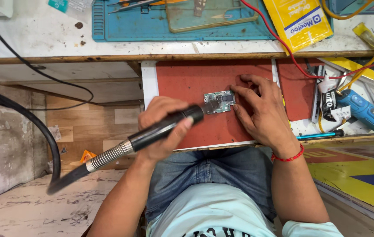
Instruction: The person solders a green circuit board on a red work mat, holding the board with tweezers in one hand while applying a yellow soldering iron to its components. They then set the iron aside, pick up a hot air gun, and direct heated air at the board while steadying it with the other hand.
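Observation:
A small green circuit board (pixel 220 102) lies on a red mat (pixel 187 79) that covers a pull-out shelf. My left hand (pixel 163 127) grips the black handle of a hot-air tool (pixel 160 130), whose metal nozzle points at the board's left edge. A ribbed metal collar and thick black hose (pixel 29 118) trail off to the left. My right hand (pixel 261 109) rests on the mat with its fingertips pressing the board's right side. A red thread band sits on that wrist.
A blue work mat (pixel 121 26) with tools lies on the white bench above. A yellow packet (pixel 299 19), red wire (pixel 283 48), a blue handheld tool (pixel 366 114) and small tools crowd the right side. Wooden floor shows at left.

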